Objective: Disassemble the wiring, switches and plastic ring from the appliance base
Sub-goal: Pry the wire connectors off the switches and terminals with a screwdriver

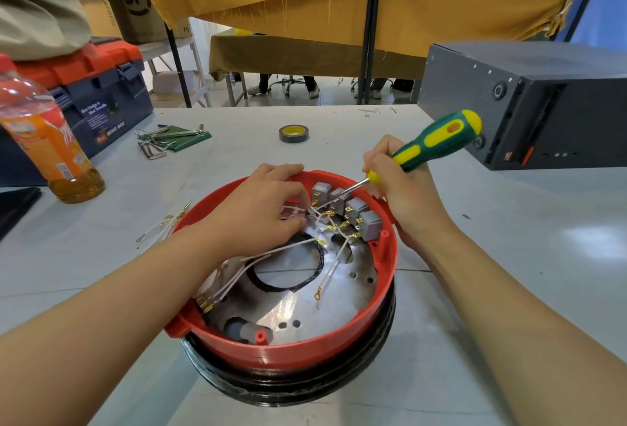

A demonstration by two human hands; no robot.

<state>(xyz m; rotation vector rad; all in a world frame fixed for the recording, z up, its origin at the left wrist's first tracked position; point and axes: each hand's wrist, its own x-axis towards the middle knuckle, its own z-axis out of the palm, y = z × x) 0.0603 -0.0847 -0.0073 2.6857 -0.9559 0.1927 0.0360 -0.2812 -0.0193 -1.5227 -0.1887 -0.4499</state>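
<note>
At the far left of the table (237,127) stand a drink bottle (47,140) and a toolbox (101,93), with hex keys (163,140) and a roll of tape (294,133) farther right, all well clear of the work. Some loose wires (163,225) lie just left of the appliance base (288,290), likely ones already taken out. The base sits near the person at the centre, its red plastic ring (271,354) seated on a dark lower rim. The left hand (261,208) reaches inside, fingers curled and pinching the white wiring (305,213) beside the switches (349,211), apparently to keep it taut and away from the tool. The switches stand in a row against the far right wall of the ring. The right hand (403,188) grips a green and yellow screwdriver (431,144) low on the handle, for control; its tip is at the switches, though the exact contact is hard to make out. A dark box (526,99) sits at the far right.
</note>
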